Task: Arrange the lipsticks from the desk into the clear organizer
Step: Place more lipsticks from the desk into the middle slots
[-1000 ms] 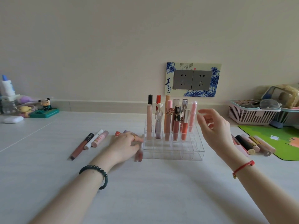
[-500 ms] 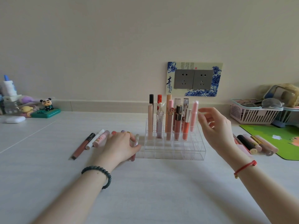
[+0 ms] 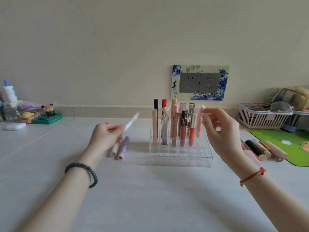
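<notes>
A clear organizer (image 3: 177,158) stands mid-desk with several lipsticks (image 3: 173,124) upright in its back rows; the front rows hold nothing. My left hand (image 3: 105,138) is lifted left of it, shut on a pale slim lipstick (image 3: 132,122) that tilts up toward the organizer. Below that hand two lipsticks, one lilac (image 3: 123,147), lie flat on the desk. My right hand (image 3: 220,131) hovers at the organizer's right side, fingers apart, holding nothing. More lipsticks (image 3: 260,149) lie in a row right of it.
A green mat (image 3: 287,144) and pink basket (image 3: 262,119) sit at the right. Small figurines (image 3: 46,114), a bottle (image 3: 9,92) and a white case (image 3: 15,126) stand at the far left. A wall socket (image 3: 199,82) is behind the organizer.
My left hand has risen off the desk with the pale lipstick, swinging it up toward the organizer. The right hand has barely moved.
</notes>
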`<action>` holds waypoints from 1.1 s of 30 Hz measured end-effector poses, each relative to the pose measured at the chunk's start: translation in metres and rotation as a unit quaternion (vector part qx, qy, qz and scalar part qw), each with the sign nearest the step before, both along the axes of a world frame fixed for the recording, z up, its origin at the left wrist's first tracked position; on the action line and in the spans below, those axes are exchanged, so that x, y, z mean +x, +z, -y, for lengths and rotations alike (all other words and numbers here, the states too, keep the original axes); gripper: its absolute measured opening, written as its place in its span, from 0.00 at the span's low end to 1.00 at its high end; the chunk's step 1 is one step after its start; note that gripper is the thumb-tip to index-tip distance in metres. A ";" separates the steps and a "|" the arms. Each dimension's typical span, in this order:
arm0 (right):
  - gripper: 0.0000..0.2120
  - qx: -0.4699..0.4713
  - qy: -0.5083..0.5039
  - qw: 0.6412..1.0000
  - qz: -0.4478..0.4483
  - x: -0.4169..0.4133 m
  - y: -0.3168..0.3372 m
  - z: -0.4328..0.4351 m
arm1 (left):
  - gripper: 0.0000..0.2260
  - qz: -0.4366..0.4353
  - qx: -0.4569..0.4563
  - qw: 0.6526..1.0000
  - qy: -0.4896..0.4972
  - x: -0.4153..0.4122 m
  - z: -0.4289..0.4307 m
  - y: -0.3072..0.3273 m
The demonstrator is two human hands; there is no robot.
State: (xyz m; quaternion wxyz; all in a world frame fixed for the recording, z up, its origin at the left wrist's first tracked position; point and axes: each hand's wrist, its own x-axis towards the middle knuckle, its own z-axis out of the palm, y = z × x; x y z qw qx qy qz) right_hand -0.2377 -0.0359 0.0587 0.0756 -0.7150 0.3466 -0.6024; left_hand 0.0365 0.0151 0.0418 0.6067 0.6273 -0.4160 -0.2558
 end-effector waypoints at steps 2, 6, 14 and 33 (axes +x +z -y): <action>0.06 0.007 0.062 0.998 -0.002 0.009 0.004 -0.013 | 0.07 -0.124 -0.088 0.988 -0.019 -0.006 -0.003 0.011; 0.09 0.104 0.215 0.971 0.011 0.032 0.007 -0.037 | 0.05 -0.222 -0.176 0.948 -0.146 -0.041 -0.010 0.027; 0.12 0.147 0.292 0.941 0.081 0.038 0.005 -0.038 | 0.08 -0.174 -0.133 0.939 -0.266 -0.099 -0.013 0.006; 0.07 0.128 -0.035 0.989 -0.062 -0.019 0.003 0.042 | 0.06 0.157 -0.100 0.982 -0.016 -0.041 0.015 -0.027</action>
